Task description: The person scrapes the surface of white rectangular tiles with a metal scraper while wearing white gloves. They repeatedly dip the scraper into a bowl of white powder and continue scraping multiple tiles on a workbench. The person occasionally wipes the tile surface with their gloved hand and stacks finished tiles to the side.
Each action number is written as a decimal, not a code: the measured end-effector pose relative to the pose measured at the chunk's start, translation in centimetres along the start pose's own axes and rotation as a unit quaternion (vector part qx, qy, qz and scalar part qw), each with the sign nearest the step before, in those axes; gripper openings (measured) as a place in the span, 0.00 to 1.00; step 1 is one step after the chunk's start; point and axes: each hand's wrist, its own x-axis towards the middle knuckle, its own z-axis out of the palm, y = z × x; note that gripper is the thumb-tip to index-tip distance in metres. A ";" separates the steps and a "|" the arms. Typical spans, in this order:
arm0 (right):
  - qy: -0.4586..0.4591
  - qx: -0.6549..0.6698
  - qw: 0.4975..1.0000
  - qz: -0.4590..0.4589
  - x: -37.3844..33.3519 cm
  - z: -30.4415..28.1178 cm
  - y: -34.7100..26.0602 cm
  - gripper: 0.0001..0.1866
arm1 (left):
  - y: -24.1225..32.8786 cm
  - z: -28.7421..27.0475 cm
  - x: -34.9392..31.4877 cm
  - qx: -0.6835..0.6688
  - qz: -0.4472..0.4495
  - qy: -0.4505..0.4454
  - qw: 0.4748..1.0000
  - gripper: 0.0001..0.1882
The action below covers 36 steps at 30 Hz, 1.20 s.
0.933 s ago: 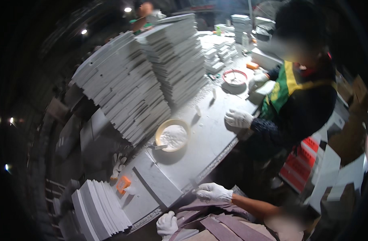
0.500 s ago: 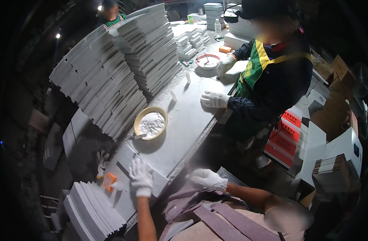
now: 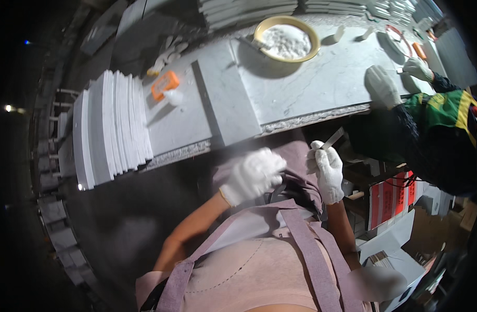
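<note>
The person's right hand (image 3: 326,171), in a white glove, pinches a thin pale strip (image 3: 332,139) between curled fingers, the strip poking up past the fingertips toward the edge of the grey worktable (image 3: 301,88). The gloved left hand (image 3: 253,176) hangs just beside it with fingers loosely curled, holding nothing I can make out. Beyond the fingers, on the table, sit a yellow-rimmed bowl of white powder (image 3: 286,39) and an orange block (image 3: 165,85); a co-worker's gloved hand (image 3: 382,86) rests farther right.

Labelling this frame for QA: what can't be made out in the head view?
- Left hand: motion-blurred; grip unreadable.
- Right hand: closed on a thin white strip; its lower end is hidden by the glove.
- Bowl: white contents too small to identify.
- Co-worker: cut off by the rim.
</note>
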 end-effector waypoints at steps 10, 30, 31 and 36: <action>-0.054 -0.138 0.984 0.097 1.1 2.3 0.9 0.15 | -9.4 -5.0 1.8 0.308 -0.112 0.143 0.934 0.28; -0.135 -0.123 0.967 0.179 3.1 3.6 2.2 0.18 | -4.1 -4.6 0.1 0.223 -0.173 0.122 0.952 0.30; -0.136 -0.145 0.966 0.165 3.0 3.8 2.2 0.18 | -4.6 -4.7 0.4 0.223 -0.173 0.125 0.951 0.30; -0.143 -0.175 0.963 0.150 2.3 4.6 2.8 0.18 | -7.9 -4.8 3.2 0.276 -0.159 0.141 0.937 0.28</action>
